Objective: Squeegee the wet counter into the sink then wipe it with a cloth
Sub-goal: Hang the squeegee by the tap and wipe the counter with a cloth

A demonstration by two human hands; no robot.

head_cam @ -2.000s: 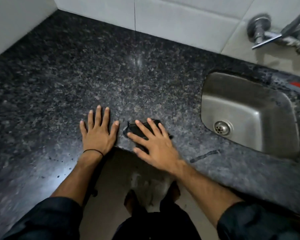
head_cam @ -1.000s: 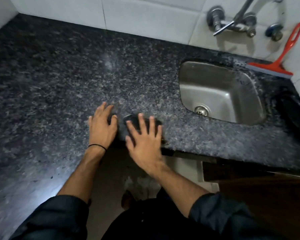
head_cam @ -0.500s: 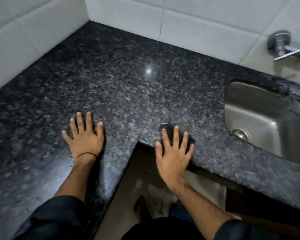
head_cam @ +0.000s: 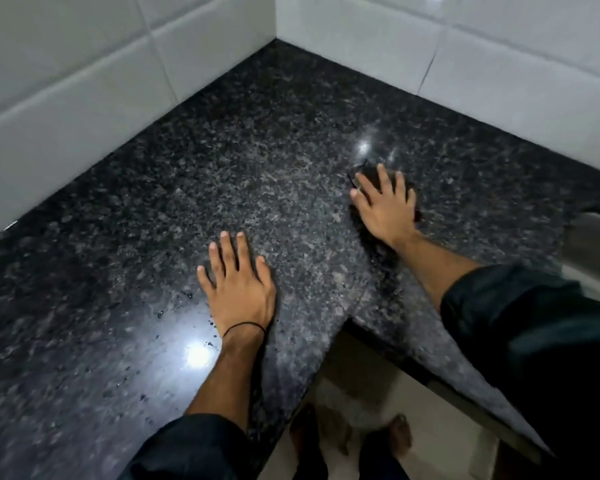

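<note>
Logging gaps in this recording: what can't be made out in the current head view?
Head view:
1. Dark cloth: mostly covered by the right hand; shape and size hidden.
2. Stainless steel sink: cut off by the right frame edge; basin unseen.
3. Speckled black granite counter: glare and blur hide how wet it is beyond the droplets beside the left hand.

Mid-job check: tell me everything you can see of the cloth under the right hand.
The cloth is dark, nearly black, apparently soft fabric; blur hides its texture. It lies flat on the speckled granite counter, away from the front edge. The right hand presses on it with straight, spread fingers, covering most of it; only a rounded edge beyond the fingertips and a sliver beside the hand show.
</note>
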